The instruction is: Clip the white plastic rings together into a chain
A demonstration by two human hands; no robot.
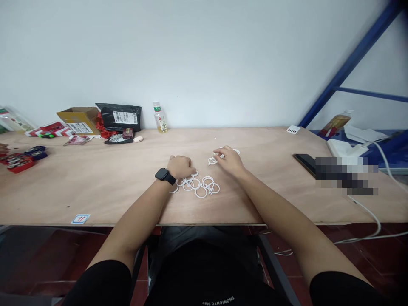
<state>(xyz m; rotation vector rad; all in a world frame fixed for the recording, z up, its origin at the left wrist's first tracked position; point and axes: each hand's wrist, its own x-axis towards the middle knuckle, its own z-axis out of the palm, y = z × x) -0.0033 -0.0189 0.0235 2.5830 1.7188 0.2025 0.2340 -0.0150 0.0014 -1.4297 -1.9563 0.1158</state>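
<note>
Several thin white plastic rings (200, 192), each with a small tab or clip, lie in a loose pile on the wooden table. My left hand (181, 166), with a black watch on its wrist, is over the back left edge of this pile. Its fingers are curled down, and what they grip, if anything, is hidden. My right hand (230, 160) is farther back and to the right. Thumb and fingers are closed together at a smaller group of white rings (212, 161), which shows on both sides of the hand and is partly covered by it.
A bottle (160, 118) stands by the wall, with a black parcel bag (123, 117) and a cardboard box (78, 119) left of it. Red trays (21, 163) lie far left. A phone (304, 163), a cable (366, 206) and a white adapter are on the right.
</note>
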